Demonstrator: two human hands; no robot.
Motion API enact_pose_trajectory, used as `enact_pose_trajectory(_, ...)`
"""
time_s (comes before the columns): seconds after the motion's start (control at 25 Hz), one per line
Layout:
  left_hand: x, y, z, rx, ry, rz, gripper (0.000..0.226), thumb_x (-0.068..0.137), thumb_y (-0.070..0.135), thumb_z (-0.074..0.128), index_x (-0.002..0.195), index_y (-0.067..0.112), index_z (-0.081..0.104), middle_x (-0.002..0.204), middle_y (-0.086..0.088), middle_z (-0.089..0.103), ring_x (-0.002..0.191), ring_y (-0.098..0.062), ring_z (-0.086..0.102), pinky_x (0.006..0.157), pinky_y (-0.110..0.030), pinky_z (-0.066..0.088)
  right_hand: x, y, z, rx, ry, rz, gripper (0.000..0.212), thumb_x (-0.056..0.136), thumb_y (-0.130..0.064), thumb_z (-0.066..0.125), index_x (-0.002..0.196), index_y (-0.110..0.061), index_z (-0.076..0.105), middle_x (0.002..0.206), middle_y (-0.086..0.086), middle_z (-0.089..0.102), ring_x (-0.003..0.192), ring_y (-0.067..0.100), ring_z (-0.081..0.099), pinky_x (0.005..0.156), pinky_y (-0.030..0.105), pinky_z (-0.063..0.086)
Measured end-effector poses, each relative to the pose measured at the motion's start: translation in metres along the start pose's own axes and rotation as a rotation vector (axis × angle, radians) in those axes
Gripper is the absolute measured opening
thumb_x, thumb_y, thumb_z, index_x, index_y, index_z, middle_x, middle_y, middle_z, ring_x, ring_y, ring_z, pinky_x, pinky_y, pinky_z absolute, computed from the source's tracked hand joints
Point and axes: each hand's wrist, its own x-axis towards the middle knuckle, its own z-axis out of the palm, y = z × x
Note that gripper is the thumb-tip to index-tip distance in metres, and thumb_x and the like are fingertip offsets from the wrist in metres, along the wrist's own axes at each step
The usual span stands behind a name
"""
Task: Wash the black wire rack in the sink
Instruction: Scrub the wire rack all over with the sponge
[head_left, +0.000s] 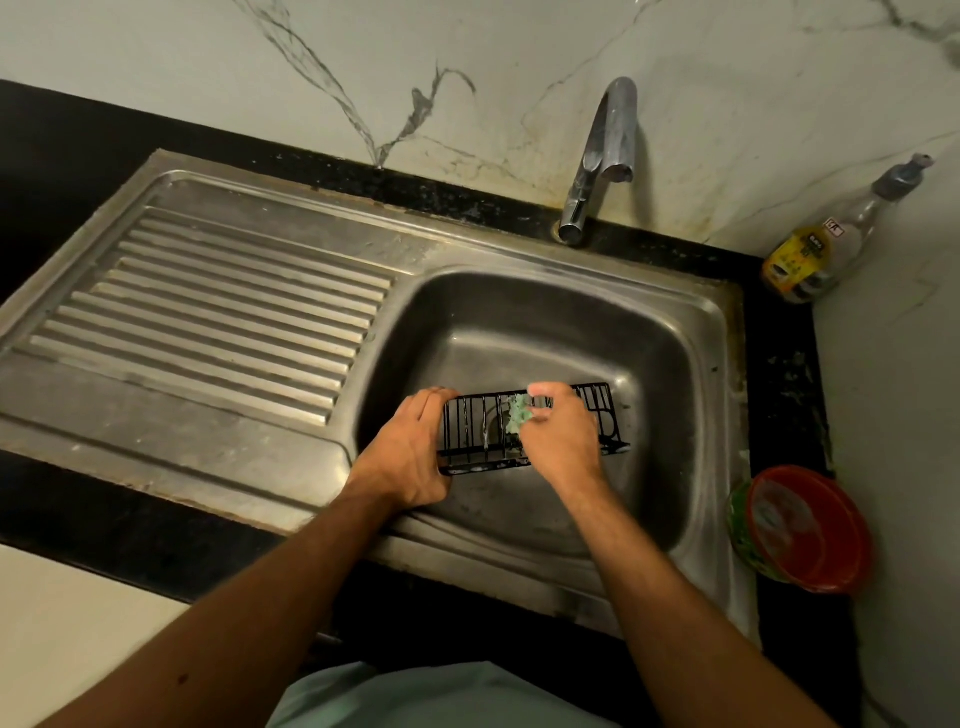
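Fingers of my left hand (410, 457) curl round the left end of the black wire rack (530, 426), steadying it above the sink (691, 332) basin, presumably for scrubbing. My right hand (558, 434) pinches a green scrubber (518, 415) against the bars. Tap (597, 156) shows no visible stream.

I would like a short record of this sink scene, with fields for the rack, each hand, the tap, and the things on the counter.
rack: black wire rack, held over the sink basin
left hand: left hand grips the rack's left end
right hand: right hand pinches a green scrub pad against the wires
tap: tap, no water seen running
counter, right side: bottle at the back, red-lidded tub nearer
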Motion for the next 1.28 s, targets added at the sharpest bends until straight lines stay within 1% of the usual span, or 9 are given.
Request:
enact_pose_trajectory(0.2, -0.001, 0.0, 0.0, 0.015, 0.005, 0.026, 0.098, 0.064, 0.023, 0.084, 0.15, 0.016, 0.037, 0.142, 0.003, 0.045, 0.132, -0.014, 0.041, 0.115, -0.02, 0.029, 0.006, 0.004, 0.005, 0.112, 0.09, 0.056, 0.041, 0.077, -0.013, 0.084, 0.11, -0.023, 0.063, 0.087, -0.008, 0.07, 0.079, 0.009, 0.071, 0.076, 0.033, 0.06)
enact_pose_trajectory(0.4, -0.001, 0.001, 0.0, 0.008, 0.002, 0.001, 0.097, 0.064, 0.026, 0.084, 0.149, 0.02, 0.037, 0.141, 0.006, 0.046, 0.13, -0.013, 0.044, 0.114, -0.024, 0.037, -0.006, 0.003, 0.015, -0.103, 0.243, -0.045, 0.013, 0.086, -0.02, 0.075, 0.093, -0.028, 0.068, 0.091, -0.009, 0.071, 0.081, 0.008, 0.064, 0.058, 0.017, 0.044)
enact_pose_trajectory(0.64, 0.001, 0.0, 0.001, -0.022, -0.053, -0.006, 0.096, 0.066, 0.028, 0.084, 0.149, 0.024, 0.035, 0.14, 0.009, 0.046, 0.128, -0.01, 0.046, 0.114, -0.021, 0.034, -0.016, 0.025, -0.007, 0.113, 0.34, -0.055, 0.024, 0.076, -0.01, 0.082, 0.071, -0.029, 0.069, 0.076, -0.009, 0.074, 0.073, 0.009, 0.071, 0.078, 0.031, 0.058)
enact_pose_trajectory(0.72, 0.001, -0.001, 0.002, -0.022, -0.041, -0.01, 0.095, 0.067, 0.029, 0.083, 0.149, 0.023, 0.035, 0.14, 0.008, 0.046, 0.129, -0.011, 0.046, 0.113, -0.021, 0.033, -0.004, 0.029, -0.019, 0.106, 0.388, -0.042, 0.016, 0.075, -0.013, 0.083, 0.078, -0.026, 0.074, 0.076, -0.007, 0.075, 0.073, 0.01, 0.071, 0.081, 0.034, 0.058)
enact_pose_trajectory(0.8, 0.001, -0.002, 0.003, -0.02, -0.037, 0.003, 0.095, 0.067, 0.029, 0.082, 0.149, 0.023, 0.035, 0.14, 0.008, 0.046, 0.13, -0.011, 0.046, 0.115, -0.022, 0.034, 0.005, 0.027, -0.022, 0.085, 0.296, -0.017, 0.022, 0.077, -0.012, 0.081, 0.096, -0.023, 0.077, 0.083, -0.007, 0.076, 0.077, 0.011, 0.072, 0.086, 0.035, 0.058)
enact_pose_trajectory(0.92, 0.0, 0.0, 0.001, -0.007, -0.033, 0.016, 0.096, 0.067, 0.03, 0.082, 0.15, 0.021, 0.034, 0.141, 0.007, 0.045, 0.131, -0.012, 0.043, 0.118, -0.029, 0.036, 0.001, 0.016, -0.015, -0.044, 0.176, -0.024, 0.029, 0.085, -0.018, 0.076, 0.113, -0.024, 0.074, 0.099, -0.006, 0.076, 0.084, 0.007, 0.068, 0.088, 0.02, 0.051)
enact_pose_trajectory(1.08, 0.003, -0.001, 0.002, 0.032, -0.061, 0.03, 0.105, 0.065, 0.031, 0.087, 0.153, 0.019, 0.031, 0.145, 0.007, 0.04, 0.132, -0.01, 0.036, 0.119, -0.023, 0.025, -0.015, 0.022, -0.009, -0.233, 0.184, 0.005, 0.012, 0.087, -0.026, 0.072, 0.091, -0.037, 0.073, 0.095, -0.012, 0.075, 0.09, 0.013, 0.068, 0.085, 0.03, 0.056)
enact_pose_trajectory(1.16, 0.003, -0.001, 0.003, 0.054, -0.072, 0.032, 0.109, 0.064, 0.033, 0.089, 0.154, 0.019, 0.03, 0.146, 0.008, 0.037, 0.133, -0.01, 0.033, 0.116, -0.02, 0.02, -0.023, 0.029, -0.007, -0.303, 0.169, 0.036, 0.018, 0.085, -0.027, 0.07, 0.077, -0.043, 0.067, 0.092, -0.014, 0.074, 0.089, 0.016, 0.07, 0.084, 0.036, 0.058)
enact_pose_trajectory(1.28, 0.002, 0.0, 0.0, 0.087, -0.056, 0.076, 0.103, 0.066, 0.033, 0.085, 0.153, 0.015, 0.032, 0.145, 0.004, 0.041, 0.13, -0.012, 0.036, 0.117, -0.02, 0.024, -0.018, 0.022, -0.009, -0.275, 0.215, -0.028, 0.015, 0.087, -0.023, 0.067, 0.085, -0.037, 0.071, 0.095, -0.01, 0.075, 0.089, 0.018, 0.07, 0.081, 0.028, 0.055)
